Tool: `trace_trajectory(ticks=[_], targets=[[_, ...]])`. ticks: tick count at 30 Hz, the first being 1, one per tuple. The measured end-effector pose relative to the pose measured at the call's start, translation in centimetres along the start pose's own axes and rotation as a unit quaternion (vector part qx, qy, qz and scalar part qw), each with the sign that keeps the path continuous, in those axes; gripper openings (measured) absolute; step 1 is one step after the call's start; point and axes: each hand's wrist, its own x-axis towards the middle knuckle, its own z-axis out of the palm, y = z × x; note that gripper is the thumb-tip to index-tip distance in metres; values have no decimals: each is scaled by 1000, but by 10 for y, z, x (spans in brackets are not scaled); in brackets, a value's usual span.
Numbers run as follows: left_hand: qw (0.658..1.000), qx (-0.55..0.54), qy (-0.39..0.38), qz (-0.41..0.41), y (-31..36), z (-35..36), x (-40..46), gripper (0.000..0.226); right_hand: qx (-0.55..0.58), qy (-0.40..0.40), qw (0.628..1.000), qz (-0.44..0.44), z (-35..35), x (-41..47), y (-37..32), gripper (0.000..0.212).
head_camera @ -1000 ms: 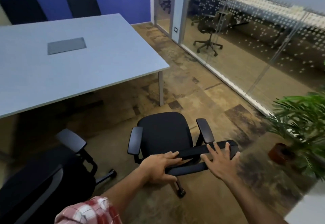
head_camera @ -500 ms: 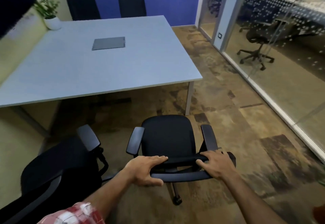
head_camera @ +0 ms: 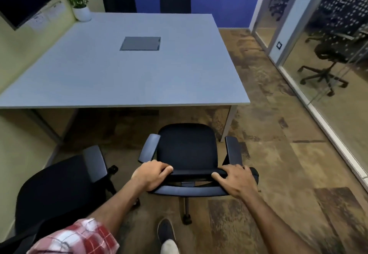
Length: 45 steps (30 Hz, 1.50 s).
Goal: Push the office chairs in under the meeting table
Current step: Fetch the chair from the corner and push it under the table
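Both the left hand (head_camera: 150,176) and the right hand (head_camera: 236,181) are curled over the top edge of the black fabric swivel chair (head_camera: 186,150), which stands just short of the pale grey rectangular meeting table (head_camera: 129,78) at 12 o'clock. If pushed straight ahead, its right armrest (head_camera: 233,150) may well strike the white metal table leg (head_camera: 229,122) at 1 o'clock. The second black armchair (head_camera: 59,186), at 9 o'clock, sits close enough that the two could snag.

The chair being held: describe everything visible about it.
The chair is a black office chair with a fabric-like seat, two padded armrests, and a caster showing below. It stands upright on the patterned floor, facing the meeting table, seat not yet under the tabletop. The left hand and right hand grip the top of its backrest. A second black chair stands apart to its left.
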Motion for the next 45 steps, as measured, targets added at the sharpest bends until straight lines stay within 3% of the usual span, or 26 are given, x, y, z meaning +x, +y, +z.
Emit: trace_trajectory(ticks=[22, 34, 45], targets=[[1000, -21, 11, 17, -83, -99, 256, 49, -1, -7, 1000, 18, -43, 296, -8, 81], [999, -14, 31, 24, -92, -124, 357, 49, -11, 2, 1000, 3, -72, 403, 12, 76], [1000, -9, -13, 7, -104, -134, 415, 54, 7, 0, 1000, 12, -79, 447, 17, 75]])
